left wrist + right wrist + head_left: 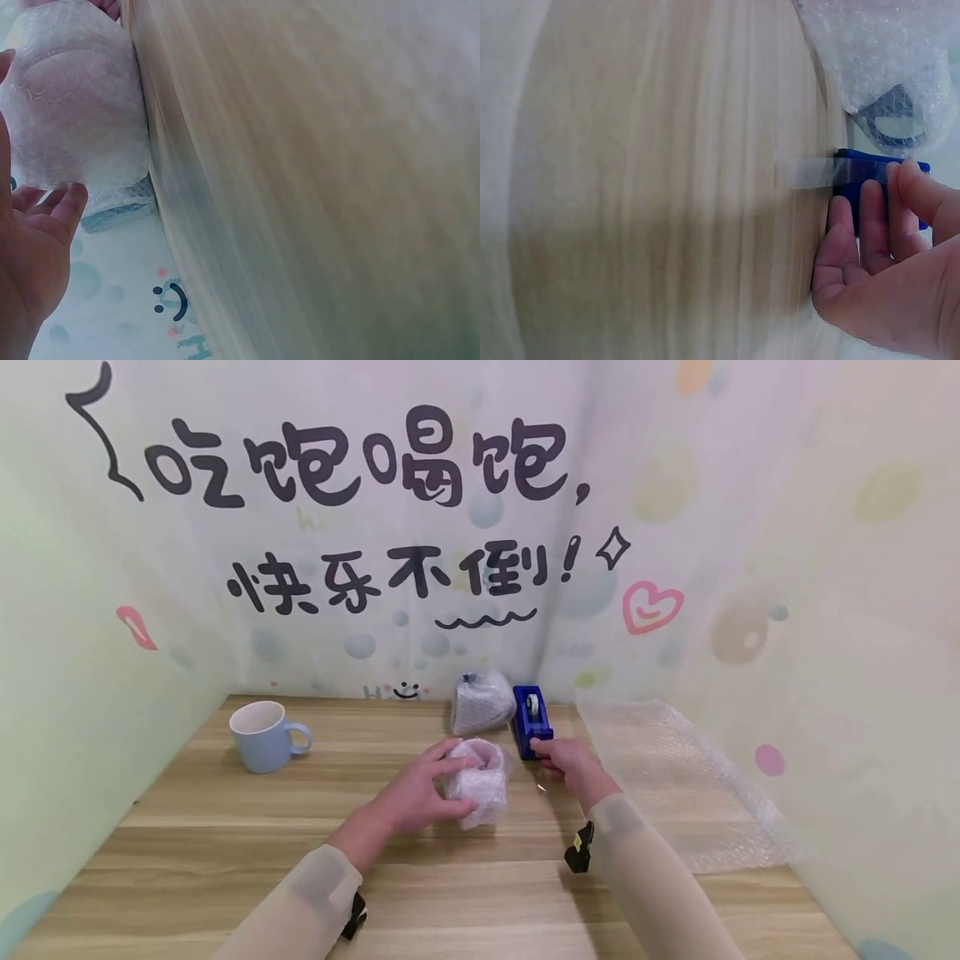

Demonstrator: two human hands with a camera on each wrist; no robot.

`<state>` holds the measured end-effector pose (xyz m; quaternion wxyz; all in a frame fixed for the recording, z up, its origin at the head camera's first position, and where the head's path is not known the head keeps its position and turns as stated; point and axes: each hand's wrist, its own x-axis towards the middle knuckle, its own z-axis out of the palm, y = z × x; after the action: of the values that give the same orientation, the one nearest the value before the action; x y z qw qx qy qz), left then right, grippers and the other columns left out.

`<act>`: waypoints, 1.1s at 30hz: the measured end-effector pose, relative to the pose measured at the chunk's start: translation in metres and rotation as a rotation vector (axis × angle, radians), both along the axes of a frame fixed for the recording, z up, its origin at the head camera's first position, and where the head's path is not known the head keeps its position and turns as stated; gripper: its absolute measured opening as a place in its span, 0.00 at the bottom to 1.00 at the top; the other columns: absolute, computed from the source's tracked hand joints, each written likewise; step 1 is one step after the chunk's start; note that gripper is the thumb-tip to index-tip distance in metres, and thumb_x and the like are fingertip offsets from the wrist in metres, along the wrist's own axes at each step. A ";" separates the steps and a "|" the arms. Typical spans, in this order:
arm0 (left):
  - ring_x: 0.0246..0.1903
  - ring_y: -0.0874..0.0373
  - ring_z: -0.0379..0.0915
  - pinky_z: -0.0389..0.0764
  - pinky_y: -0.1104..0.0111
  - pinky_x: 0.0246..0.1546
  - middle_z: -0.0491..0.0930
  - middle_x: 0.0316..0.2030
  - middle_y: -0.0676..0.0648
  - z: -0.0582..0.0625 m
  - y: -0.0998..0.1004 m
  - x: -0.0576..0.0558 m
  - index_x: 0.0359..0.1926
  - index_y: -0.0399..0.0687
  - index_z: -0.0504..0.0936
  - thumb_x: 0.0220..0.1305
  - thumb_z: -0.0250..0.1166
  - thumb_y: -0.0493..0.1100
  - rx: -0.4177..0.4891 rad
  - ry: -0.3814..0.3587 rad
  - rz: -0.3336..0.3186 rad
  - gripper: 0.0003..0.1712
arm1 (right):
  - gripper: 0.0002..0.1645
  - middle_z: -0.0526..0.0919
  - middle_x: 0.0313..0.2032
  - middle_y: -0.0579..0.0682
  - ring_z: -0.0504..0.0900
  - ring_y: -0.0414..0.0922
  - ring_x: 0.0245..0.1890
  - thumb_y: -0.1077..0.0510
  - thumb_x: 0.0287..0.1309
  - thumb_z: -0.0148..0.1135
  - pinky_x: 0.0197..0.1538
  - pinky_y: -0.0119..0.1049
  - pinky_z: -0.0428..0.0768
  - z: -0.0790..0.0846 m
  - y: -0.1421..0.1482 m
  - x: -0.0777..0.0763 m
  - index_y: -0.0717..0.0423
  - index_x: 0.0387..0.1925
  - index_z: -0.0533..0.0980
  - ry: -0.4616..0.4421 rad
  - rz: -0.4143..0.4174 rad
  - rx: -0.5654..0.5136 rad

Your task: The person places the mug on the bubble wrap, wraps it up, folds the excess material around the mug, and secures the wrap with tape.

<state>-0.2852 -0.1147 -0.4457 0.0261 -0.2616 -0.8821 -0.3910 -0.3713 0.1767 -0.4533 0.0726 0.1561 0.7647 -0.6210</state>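
In front and left of the blue tape dispenser (529, 720), the left hand (420, 789) curls its fingers round a bubble-wrapped cup (487, 797); at the dispenser, the right hand (573, 766) pinches a clear tape strip (806, 172). Taping seems underway; the next move likely calls for pressing that strip onto the wrap.

Left wrist view: bubble-wrapped item (79, 112) and left hand (37, 255) cropped by left edge; tabletop (315, 187) blurred. Right wrist view: tape dispenser (859, 155) partly covered by right hand (892, 277). Head view: contents of rear wrapped bundle (483, 706) obscured; sleeves (660, 877) cropped by bottom edge.
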 end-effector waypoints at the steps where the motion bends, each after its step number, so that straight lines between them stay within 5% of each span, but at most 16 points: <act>1: 0.81 0.32 0.62 0.72 0.37 0.77 0.63 0.84 0.41 0.001 0.000 0.000 0.70 0.51 0.85 0.63 0.82 0.54 -0.004 0.000 -0.002 0.36 | 0.29 0.91 0.45 0.56 0.84 0.44 0.40 0.58 0.71 0.74 0.42 0.33 0.82 0.000 0.000 0.000 0.73 0.64 0.77 -0.005 -0.009 0.029; 5: 0.81 0.32 0.62 0.72 0.37 0.77 0.62 0.84 0.41 0.002 0.000 0.001 0.71 0.51 0.85 0.63 0.81 0.54 -0.015 -0.004 -0.004 0.37 | 0.27 0.90 0.36 0.52 0.82 0.40 0.32 0.58 0.68 0.76 0.36 0.32 0.77 -0.001 0.003 0.001 0.73 0.60 0.80 -0.013 -0.011 0.090; 12: 0.81 0.32 0.62 0.72 0.37 0.77 0.61 0.85 0.42 0.002 0.002 0.002 0.72 0.53 0.84 0.64 0.81 0.55 -0.022 -0.023 0.007 0.37 | 0.23 0.93 0.44 0.53 0.88 0.42 0.41 0.55 0.69 0.75 0.46 0.33 0.85 0.002 0.010 0.008 0.67 0.57 0.82 -0.021 0.087 0.071; 22: 0.81 0.33 0.62 0.71 0.36 0.77 0.61 0.85 0.42 0.003 0.000 0.002 0.72 0.52 0.84 0.63 0.80 0.57 -0.026 -0.029 -0.002 0.38 | 0.25 0.90 0.58 0.59 0.83 0.57 0.64 0.48 0.73 0.71 0.77 0.60 0.73 0.030 0.007 0.042 0.65 0.56 0.87 0.205 0.218 0.122; 28: 0.81 0.33 0.62 0.71 0.36 0.78 0.62 0.85 0.41 0.003 0.000 0.003 0.72 0.50 0.84 0.64 0.80 0.57 -0.016 -0.023 -0.007 0.38 | 0.14 0.91 0.42 0.42 0.82 0.45 0.54 0.49 0.71 0.74 0.67 0.46 0.78 0.063 0.001 0.068 0.57 0.43 0.91 0.282 0.283 0.087; 33: 0.82 0.33 0.60 0.68 0.37 0.79 0.61 0.85 0.41 0.005 0.000 0.004 0.73 0.50 0.83 0.71 0.73 0.56 -0.026 -0.015 0.000 0.33 | 0.11 0.90 0.37 0.38 0.85 0.41 0.49 0.53 0.73 0.71 0.63 0.39 0.82 0.091 -0.009 0.087 0.57 0.41 0.91 0.305 0.378 0.023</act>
<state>-0.2811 -0.1151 -0.4403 0.0159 -0.2587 -0.8873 -0.3814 -0.2841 0.1679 -0.3626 0.0694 -0.0845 0.7896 -0.6038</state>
